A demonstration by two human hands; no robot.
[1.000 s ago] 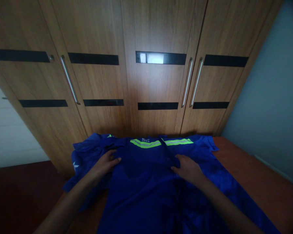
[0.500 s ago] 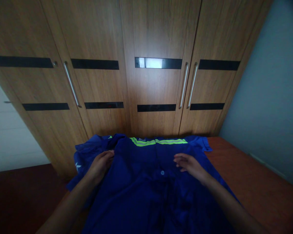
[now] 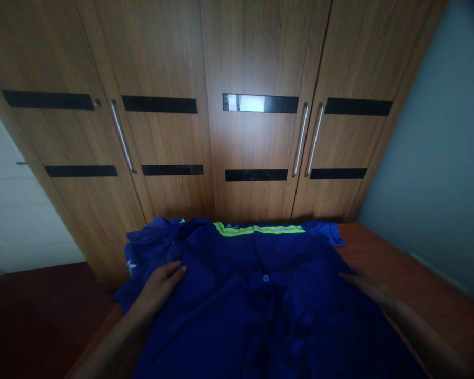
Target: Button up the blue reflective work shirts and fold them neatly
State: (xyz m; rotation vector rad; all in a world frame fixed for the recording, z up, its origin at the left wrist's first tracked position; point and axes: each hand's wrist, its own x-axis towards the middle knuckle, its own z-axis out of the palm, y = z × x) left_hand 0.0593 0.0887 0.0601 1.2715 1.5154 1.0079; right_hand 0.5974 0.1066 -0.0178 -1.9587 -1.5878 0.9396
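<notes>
A dark blue work garment with a yellow-green and grey reflective band lies spread on a reddish-brown surface. One pale button shows on its middle line, above dark folds. At the garment's left edge, my left hand has thumb and fingers pinched on the cloth. My right hand touches the right edge with its fingertips; blur and dim light hide whether it grips. Bunched blue cloth with a white mark lies just beyond my left hand.
Behind the garment stands a wooden wardrobe with black strips and metal handles. The reddish-brown surface reaches to a bluish wall on the right. A white panel stands at the far left.
My right hand has moved from over the middle of the garment to its right edge. My left hand has slid slightly nearer along the left edge. The view has shifted a little.
</notes>
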